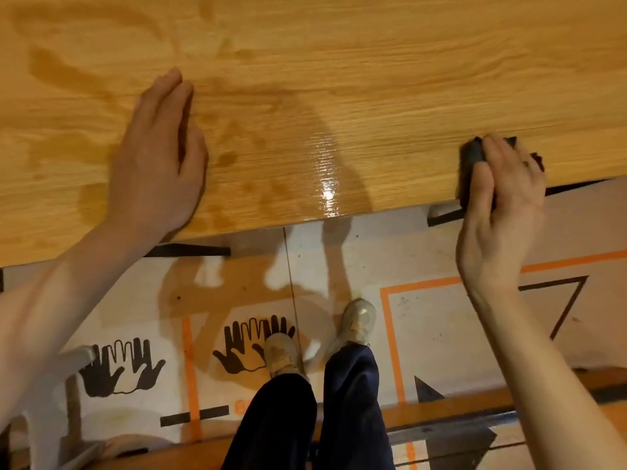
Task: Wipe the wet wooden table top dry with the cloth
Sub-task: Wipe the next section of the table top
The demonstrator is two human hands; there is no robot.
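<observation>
The wooden table top (339, 62) fills the upper half of the head view, with wet smears at the left and a glossy wet patch near its front edge at the middle. My left hand (159, 157) lies flat on the wood near the front edge, fingers straight and together. My right hand (498, 205) grips a dark cloth (471, 157) at the table's front edge on the right; the fingers curl round the cloth, which is mostly hidden beneath them.
Below the table edge lies a floor covering (441, 327) printed with black hand shapes, orange lines and a triangle. My legs in dark trousers and pale shoes (359, 320) stand there. A white chair part (51, 395) sits at the lower left.
</observation>
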